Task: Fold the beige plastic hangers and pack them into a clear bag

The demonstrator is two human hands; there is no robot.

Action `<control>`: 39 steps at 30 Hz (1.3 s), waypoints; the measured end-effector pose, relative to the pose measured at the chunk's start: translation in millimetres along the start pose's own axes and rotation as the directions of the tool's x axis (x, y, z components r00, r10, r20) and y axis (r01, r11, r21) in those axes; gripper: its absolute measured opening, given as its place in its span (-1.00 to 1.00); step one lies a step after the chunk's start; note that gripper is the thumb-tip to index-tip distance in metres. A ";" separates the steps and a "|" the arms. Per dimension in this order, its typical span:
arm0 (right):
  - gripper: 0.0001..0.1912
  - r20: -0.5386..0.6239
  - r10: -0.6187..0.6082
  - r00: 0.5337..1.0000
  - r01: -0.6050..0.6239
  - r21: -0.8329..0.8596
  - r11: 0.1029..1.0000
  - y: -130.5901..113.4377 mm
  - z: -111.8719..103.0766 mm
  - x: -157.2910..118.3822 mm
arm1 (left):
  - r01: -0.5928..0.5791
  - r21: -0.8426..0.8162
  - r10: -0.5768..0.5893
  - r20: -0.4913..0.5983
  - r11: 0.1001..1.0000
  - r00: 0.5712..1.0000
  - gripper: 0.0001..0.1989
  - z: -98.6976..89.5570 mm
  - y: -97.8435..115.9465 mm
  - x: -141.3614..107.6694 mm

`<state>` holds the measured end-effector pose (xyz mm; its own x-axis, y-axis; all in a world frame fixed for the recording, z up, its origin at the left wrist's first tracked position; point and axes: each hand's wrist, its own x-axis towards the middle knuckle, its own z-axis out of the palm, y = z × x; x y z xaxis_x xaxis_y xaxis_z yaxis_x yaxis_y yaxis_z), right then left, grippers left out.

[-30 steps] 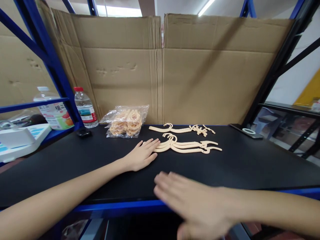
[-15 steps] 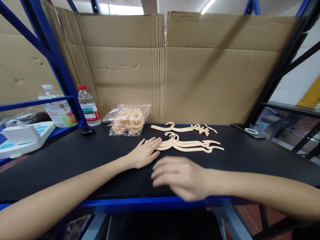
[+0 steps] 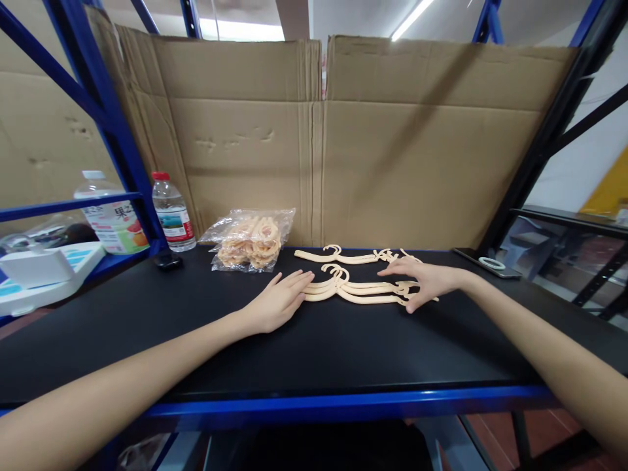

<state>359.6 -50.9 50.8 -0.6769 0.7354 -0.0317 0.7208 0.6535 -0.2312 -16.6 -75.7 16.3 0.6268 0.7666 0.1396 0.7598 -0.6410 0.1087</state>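
Several cream folding clothes hangers (image 3: pixel 367 289) lie overlapped on the black table, their hooks pointing away from me. Flat over their left ends rests my left hand (image 3: pixel 277 302), fingers stretched out. My right hand (image 3: pixel 426 280) is over their right ends, thumb and fingers apart around them; whether it touches them I cannot tell. Just behind lies another cream hanger (image 3: pixel 353 258), with small cream pieces (image 3: pixel 387 255) at its right end, partly hidden by my right fingers.
A clear bag of cream plastic parts (image 3: pixel 250 241) lies at the back left. Beyond it stand a red-capped water bottle (image 3: pixel 173 214) and a larger labelled bottle (image 3: pixel 115 219). A phone (image 3: pixel 483 263) with a white ring lies at the right. Cardboard (image 3: pixel 417 150) walls the back.
My right hand has moved from near the table's front edge, away and to the right, over the hangers' right ends. My left hand has stayed on their left ends.
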 end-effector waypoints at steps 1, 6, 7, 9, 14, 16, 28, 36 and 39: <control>-0.10 0.001 -0.025 1.000 0.025 0.023 0.999 -1.7 3.7 1.2 | -0.008 -0.010 0.008 -0.010 1.000 1.000 -0.51 1.8 -2.1 0.6; -0.33 -0.028 -0.074 0.997 0.077 0.117 0.990 -6.9 13.6 5.0 | -0.029 -0.058 0.028 -0.012 0.998 1.000 -0.53 9.0 -9.2 3.2; -0.35 -0.035 -0.078 0.996 0.082 0.122 0.989 -6.3 13.7 4.7 | -0.035 -0.061 0.034 -0.016 0.998 0.999 -0.53 9.6 -9.8 3.6; -0.39 -0.046 -0.092 0.995 0.097 0.117 0.988 -4.7 13.5 3.8 | -0.047 -0.060 0.046 -0.019 0.997 0.999 -0.54 10.0 -10.3 4.3; -0.45 -0.083 -0.131 0.988 0.139 0.101 0.985 -4.0 14.2 4.1 | -0.029 -0.069 0.027 -0.025 0.997 0.999 -0.54 9.5 -8.6 5.3; -0.48 -0.105 -0.138 0.985 0.148 0.094 0.985 -4.9 15.6 5.2 | -0.026 -0.074 0.023 -0.036 0.997 0.999 -0.55 10.2 -8.3 5.3; -0.62 -0.518 0.180 0.836 -0.115 0.154 0.981 25.2 2.8 -0.2 | -0.032 -0.127 0.007 -0.192 0.991 0.981 -0.53 3.6 -10.0 4.5; -0.74 -0.304 0.205 0.930 -0.208 0.021 0.978 74.3 -22.7 18.7 | -0.063 -0.161 0.029 -0.208 0.985 0.978 -0.53 -21.8 -16.9 37.8; -0.75 -0.213 0.207 0.955 -0.216 -0.018 0.976 85.1 -28.1 29.0 | -0.007 -0.095 -0.007 -0.153 0.995 0.988 -0.52 -20.3 -20.6 61.2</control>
<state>405.5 31.0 57.5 -0.4655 0.8756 0.1290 0.8524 0.4827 -0.2009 2.6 -16.4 42.5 0.5873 0.7565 0.2877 0.7353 -0.6473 0.2011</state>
